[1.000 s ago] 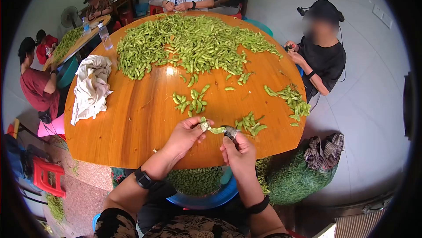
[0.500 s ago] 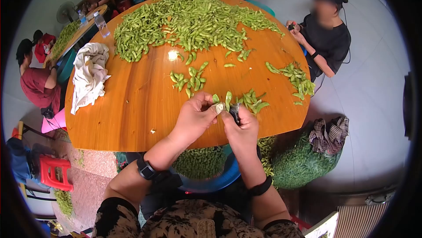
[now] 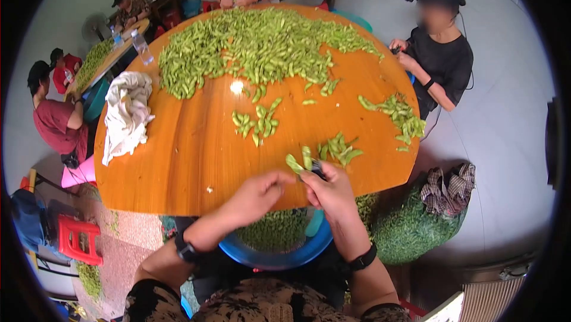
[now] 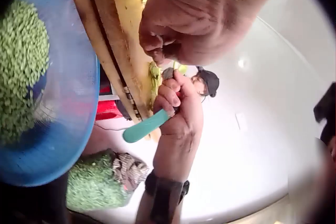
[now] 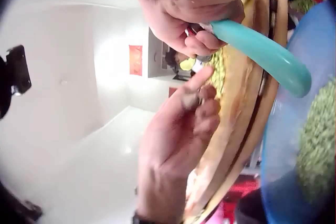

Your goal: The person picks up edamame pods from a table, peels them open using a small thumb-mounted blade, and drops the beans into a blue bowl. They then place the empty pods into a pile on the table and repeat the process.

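Note:
My right hand [image 3: 330, 188] grips a tool with a curved teal handle [image 5: 265, 56] and a dark head. At its fingertips, two green bean pods [image 3: 294, 163] stick up past the thumb. My left hand [image 3: 253, 198] is apart from it, lower and to the left over the table's near edge, blurred by motion. In the right wrist view its fingers are bent, with something pale at the thumb [image 5: 190, 99]; I cannot tell whether it holds anything. Small groups of pods [image 3: 340, 149] lie on the wooden table [image 3: 196, 167] just beyond both hands.
A large heap of pods [image 3: 250, 48] covers the table's far side. A white cloth [image 3: 128, 117] and a water bottle [image 3: 141, 47] stand at left. Below the near edge sits a blue basin [image 3: 279, 256] of shelled beans. A full green sack [image 3: 404, 233] is at right. Several people sit around.
My hands came together at the pods, then the left hand drew back, down and leftward. Two pods now stand at the right hand's fingertips. The head view tilted down, then partly back up.

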The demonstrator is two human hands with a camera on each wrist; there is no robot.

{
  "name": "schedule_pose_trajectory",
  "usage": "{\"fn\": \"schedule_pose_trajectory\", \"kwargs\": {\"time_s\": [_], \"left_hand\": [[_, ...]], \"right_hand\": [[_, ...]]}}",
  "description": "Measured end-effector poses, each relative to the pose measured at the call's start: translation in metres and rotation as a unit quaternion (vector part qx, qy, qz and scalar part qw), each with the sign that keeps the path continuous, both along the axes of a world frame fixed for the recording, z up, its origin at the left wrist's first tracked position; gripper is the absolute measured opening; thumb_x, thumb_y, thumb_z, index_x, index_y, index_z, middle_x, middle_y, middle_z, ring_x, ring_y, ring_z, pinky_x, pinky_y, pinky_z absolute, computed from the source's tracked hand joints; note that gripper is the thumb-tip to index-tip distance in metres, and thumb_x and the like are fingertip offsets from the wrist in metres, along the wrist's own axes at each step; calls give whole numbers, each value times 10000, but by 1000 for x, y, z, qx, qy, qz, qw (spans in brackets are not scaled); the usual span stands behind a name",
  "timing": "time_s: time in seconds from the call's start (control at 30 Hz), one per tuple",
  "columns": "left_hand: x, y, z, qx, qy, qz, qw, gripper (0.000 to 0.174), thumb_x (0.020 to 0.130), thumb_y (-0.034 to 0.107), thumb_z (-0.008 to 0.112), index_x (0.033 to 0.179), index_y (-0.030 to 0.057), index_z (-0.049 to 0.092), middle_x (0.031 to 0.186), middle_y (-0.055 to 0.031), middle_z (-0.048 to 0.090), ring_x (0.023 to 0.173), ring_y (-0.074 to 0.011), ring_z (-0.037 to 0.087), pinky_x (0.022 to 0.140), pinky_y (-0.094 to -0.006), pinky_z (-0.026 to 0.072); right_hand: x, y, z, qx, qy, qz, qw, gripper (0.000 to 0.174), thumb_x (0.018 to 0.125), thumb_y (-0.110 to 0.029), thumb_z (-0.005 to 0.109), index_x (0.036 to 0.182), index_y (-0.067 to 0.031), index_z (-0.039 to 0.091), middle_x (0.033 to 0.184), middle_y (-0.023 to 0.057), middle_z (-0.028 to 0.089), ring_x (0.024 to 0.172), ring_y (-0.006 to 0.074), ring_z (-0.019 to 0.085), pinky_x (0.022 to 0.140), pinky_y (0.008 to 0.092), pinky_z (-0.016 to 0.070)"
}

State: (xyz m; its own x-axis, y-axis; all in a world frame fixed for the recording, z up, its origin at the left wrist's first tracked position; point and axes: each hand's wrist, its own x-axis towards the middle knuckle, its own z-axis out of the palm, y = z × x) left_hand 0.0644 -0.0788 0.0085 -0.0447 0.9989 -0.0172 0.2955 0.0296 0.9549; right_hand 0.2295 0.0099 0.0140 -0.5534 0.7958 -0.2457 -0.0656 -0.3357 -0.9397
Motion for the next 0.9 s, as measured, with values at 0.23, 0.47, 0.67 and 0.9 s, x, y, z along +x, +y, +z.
{"fn": "schedule_pose_trajectory", "kwargs": {"time_s": [0.23, 0.47, 0.67, 0.9], "left_hand": [[-15, 4, 32, 150, 347, -41, 925, 173, 829, 47, 598, 991, 63, 656, 910, -125, 630, 936, -321, 586, 758, -430, 508], [-57, 147, 14, 122, 438, 164, 875, 105, 810, 77, 625, 870, -8, 637, 995, -215, 603, 884, -391, 616, 776, -446, 518], [-71, 173, 10, -23, 552, 89, 829, 151, 822, 98, 623, 905, -26, 638, 983, -240, 646, 922, -374, 639, 774, -435, 525], [-20, 81, 5, 88, 125, -1, 988, 340, 887, -61, 504, 1189, 52, 612, 830, -85, 601, 708, -134, 604, 629, -258, 496]], "right_hand": [[67, 72, -46, 280, -133, -213, 927, 132, 937, -113, 516, 1014, -38, 592, 655, -30, 494, 433, 47, 414, 387, 213, 298], [52, 44, -17, 160, -123, -131, 971, 197, 935, -100, 546, 1110, -43, 615, 646, -6, 559, 475, 57, 518, 395, 216, 381], [32, 37, -4, 134, -100, -52, 985, 134, 950, -107, 531, 1044, -28, 585, 701, 23, 589, 483, 65, 534, 395, 218, 395], [0, 34, -5, 23, 1, 8, 1000, 102, 938, -136, 567, 948, -36, 583, 701, 1, 570, 498, 58, 537, 389, 206, 356]]}}
